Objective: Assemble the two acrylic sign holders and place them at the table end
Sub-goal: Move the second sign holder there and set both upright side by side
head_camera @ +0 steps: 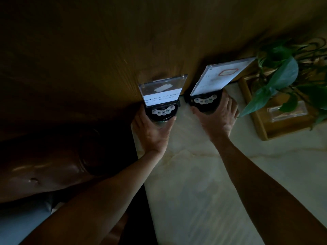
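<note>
Two sign holders (161, 96) (212, 85) side by side at table (230, 174) end, plant (283, 75) right.

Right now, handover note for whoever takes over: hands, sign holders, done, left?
Left hand: gripping the black button base of the left sign holder, WiFi card in its acrylic panel.
Right hand: gripping the base of the right sign holder, panel leaning right toward the potted plant.
Both holders look assembled and sit at the far end of the marble table, against the wooden wall.
Left: let go of both; perhaps square the right one. Dim light, so seating is unconfirmed.
</note>
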